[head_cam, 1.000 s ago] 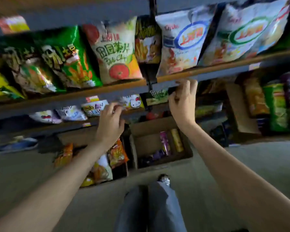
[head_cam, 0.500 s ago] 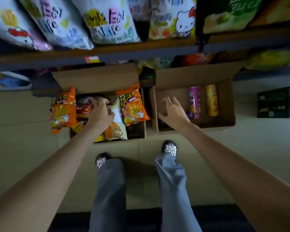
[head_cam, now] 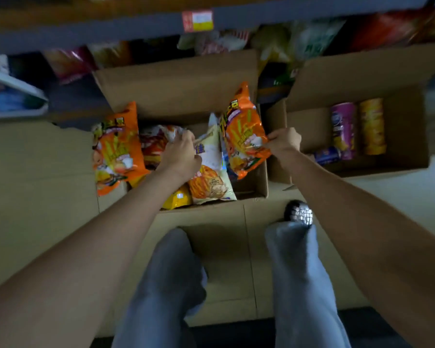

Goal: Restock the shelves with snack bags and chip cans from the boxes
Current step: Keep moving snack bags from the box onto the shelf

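An open cardboard box (head_cam: 176,79) on the floor holds several snack bags. My left hand (head_cam: 180,153) reaches into it and grips a red and white bag (head_cam: 156,139) near its top. My right hand (head_cam: 283,141) pinches the edge of an orange snack bag (head_cam: 244,131) that stands at the box's right side. Another orange bag (head_cam: 116,149) leans over the left wall. A white bag with an orange picture (head_cam: 211,182) lies between my hands. A second box (head_cam: 399,131) to the right holds a purple chip can (head_cam: 343,129) and a yellow chip can (head_cam: 372,125).
The lowest shelf edge (head_cam: 111,28) with a price tag (head_cam: 197,20) runs across the top, blurred bags beneath it. My legs in grey trousers (head_cam: 296,267) and one shoe (head_cam: 299,212) stand on flattened cardboard in front of the boxes.
My view has dropped from the shelves to the boxes. My left hand stays in the snack box; my right hand moved from the can box to the orange bag and took its edge.
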Motion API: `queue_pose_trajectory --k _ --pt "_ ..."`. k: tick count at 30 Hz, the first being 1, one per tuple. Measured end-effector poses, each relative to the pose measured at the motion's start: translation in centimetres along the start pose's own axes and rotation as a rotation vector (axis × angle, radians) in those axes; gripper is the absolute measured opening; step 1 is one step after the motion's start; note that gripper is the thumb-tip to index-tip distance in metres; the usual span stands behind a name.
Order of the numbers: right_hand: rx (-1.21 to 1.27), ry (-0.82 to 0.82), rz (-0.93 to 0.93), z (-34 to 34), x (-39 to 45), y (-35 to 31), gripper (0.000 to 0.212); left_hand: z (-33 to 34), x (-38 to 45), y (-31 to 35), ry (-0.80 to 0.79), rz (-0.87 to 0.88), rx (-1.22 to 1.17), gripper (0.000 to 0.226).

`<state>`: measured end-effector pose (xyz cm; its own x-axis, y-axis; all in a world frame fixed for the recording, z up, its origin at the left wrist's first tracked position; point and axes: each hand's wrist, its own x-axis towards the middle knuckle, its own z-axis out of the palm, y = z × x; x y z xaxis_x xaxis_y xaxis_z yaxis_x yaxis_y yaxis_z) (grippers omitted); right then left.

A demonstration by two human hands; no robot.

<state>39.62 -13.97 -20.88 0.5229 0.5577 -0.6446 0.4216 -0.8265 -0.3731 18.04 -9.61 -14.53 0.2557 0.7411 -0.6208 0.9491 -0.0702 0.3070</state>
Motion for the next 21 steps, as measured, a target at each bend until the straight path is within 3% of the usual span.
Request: queue_pose_trajectory --k 3,6,8,10,13,17,19,21 --pt "-0.128 0.031 -0.079 -6.7 -5.3 -6.0 0.03 -7.1 -4.4 2.3 -0.035 -0.013 -0.067 0.041" --pt "-0.304 -0.129 -0.188 -16.3 -13.9 -12.9 0.03 -16.4 -9.8 4.7 -0.079 -0.038 -0.253 0.032" --pt "-0.296 -0.223 -0.304 -22.7 -20.5 -17.2 0.016 -22.1 -13.3 4.8 -0.133 -0.087 -0.348 0.037" --pt "-0.213 -0.288 -0.389 -28.2 -27.1 -20.4 0.006 -26.5 -17.2 4.6 -0.27 -0.111 -0.499 0.047" --pt "-0.126 -0.286 -0.496 -34.8 -35.0 -23.4 0.014 -31.9 -24.0 6.1 -0.565 -0.117 -0.629 0.047" --pt "0.015 -0.231 -0.617 -41.5 -42.4 -25.2 0.019 -37.7 -30.0 8.0 -0.724 0.029 -0.7 0.082" --pt "0.079 -0.182 -0.667 -44.0 -45.4 -25.9 0.02 -40.2 -31.9 9.1 -0.691 0.141 -0.786 0.084" --pt "0.178 -0.131 -0.734 -45.9 -48.3 -26.4 0.02 -42.3 -34.3 10.6 -0.662 0.241 -0.821 0.069"
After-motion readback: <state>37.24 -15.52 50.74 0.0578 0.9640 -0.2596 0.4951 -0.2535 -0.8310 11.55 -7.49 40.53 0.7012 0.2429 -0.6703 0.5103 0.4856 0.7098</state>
